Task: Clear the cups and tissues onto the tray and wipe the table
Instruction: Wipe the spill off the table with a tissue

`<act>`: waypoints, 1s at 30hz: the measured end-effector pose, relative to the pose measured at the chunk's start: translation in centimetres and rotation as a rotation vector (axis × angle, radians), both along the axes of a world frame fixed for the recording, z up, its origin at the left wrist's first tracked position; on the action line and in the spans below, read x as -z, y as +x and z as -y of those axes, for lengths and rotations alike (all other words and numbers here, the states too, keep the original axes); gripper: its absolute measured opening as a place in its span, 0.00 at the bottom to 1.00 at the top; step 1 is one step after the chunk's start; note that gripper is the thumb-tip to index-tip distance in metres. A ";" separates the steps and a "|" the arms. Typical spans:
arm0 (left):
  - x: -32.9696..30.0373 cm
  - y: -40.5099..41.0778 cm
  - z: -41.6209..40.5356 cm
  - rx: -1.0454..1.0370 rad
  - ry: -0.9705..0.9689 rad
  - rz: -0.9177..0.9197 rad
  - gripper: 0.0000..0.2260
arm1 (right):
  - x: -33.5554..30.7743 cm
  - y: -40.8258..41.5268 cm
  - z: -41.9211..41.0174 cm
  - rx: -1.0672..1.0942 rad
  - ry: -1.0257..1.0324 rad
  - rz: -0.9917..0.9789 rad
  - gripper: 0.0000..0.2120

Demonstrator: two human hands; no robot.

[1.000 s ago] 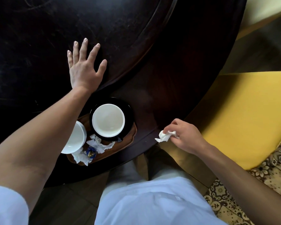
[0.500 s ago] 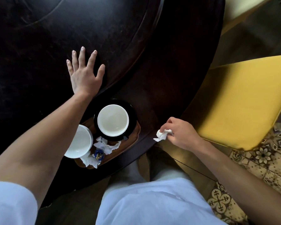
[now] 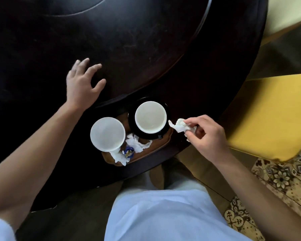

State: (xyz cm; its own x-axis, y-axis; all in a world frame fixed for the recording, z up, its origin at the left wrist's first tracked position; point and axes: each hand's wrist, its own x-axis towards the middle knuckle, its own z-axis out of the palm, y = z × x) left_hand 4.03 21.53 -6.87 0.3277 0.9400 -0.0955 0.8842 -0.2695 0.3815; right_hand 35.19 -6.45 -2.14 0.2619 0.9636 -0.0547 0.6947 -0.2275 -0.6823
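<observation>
**While tissue is held beside tray: items at near edge of dark surface**

Where the dark round surface (image 3: 146, 49) curves toward the person, a brown tray (image 3: 161, 144) sits at its near edge. On the tray: white cup on black saucer (image 3: 150, 117), right side; second white cup (image 3: 107, 133), left side; crumpled tissues (image 3: 137, 144) and a blue wrapper (image 3: 128, 152) between and below them. Right hand (image 3: 205, 136): fingers pinched on a wadded tissue (image 3: 179, 125), just right of the saucer cup. Left hand (image 3: 82, 82): fingers spread apart, over the surface beyond the tray; contact unclear. Yellow seat (image 3: 271, 115) at right.
</observation>
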 end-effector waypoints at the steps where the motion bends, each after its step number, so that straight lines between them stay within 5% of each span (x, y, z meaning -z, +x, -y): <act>1: 0.1 -2.0 0.4 -0.034 0.011 -0.025 0.24 | 0.1 -1.3 0.2 -0.005 0.007 -0.010 0.13; 9: 2.6 -9.4 2.9 -0.054 -0.094 -0.228 0.29 | 1.3 -8.1 2.9 0.064 0.060 -0.052 0.13; 30: 3.6 -8.4 3.3 -0.073 -0.067 -0.182 0.30 | 8.0 -16.5 0.6 0.065 0.078 0.004 0.11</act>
